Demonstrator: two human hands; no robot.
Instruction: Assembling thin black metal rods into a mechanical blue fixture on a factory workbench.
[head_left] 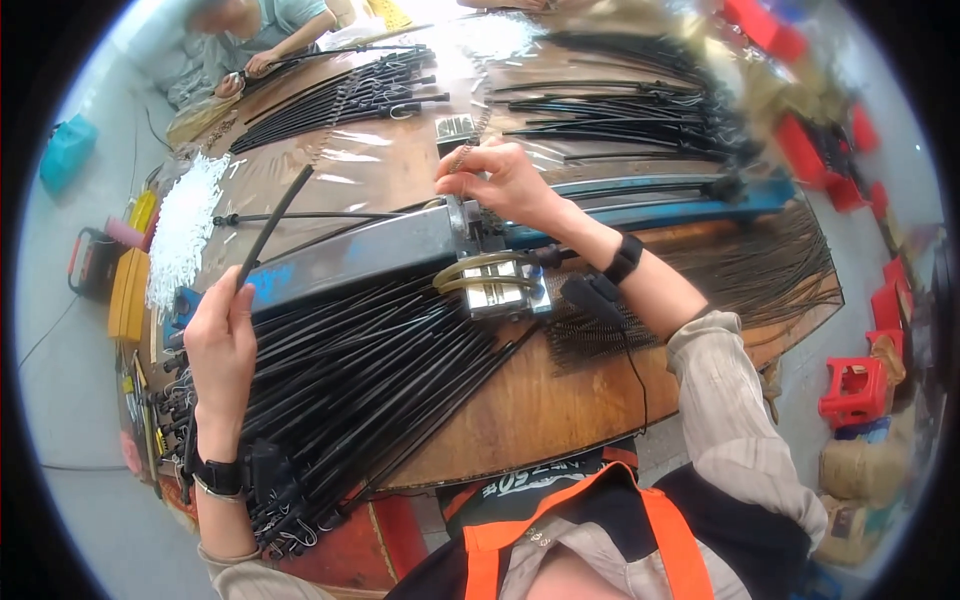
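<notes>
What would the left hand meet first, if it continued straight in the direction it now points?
Beyond the metal beam that it overlaps in the picture, the left hand would probably meet the thin black cable first, though depth is unclear and it may pass above.

A red stool [853,390] stands on grey floor [75,390].

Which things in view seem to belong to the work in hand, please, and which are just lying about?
Likely part of the work:
black tube, in the left hand
thin spring, in the right hand
metal bench fixture, below the right hand
black rods, beside the fixture

Apparently just lying about:
red stool
teal bag
yellow box
</notes>
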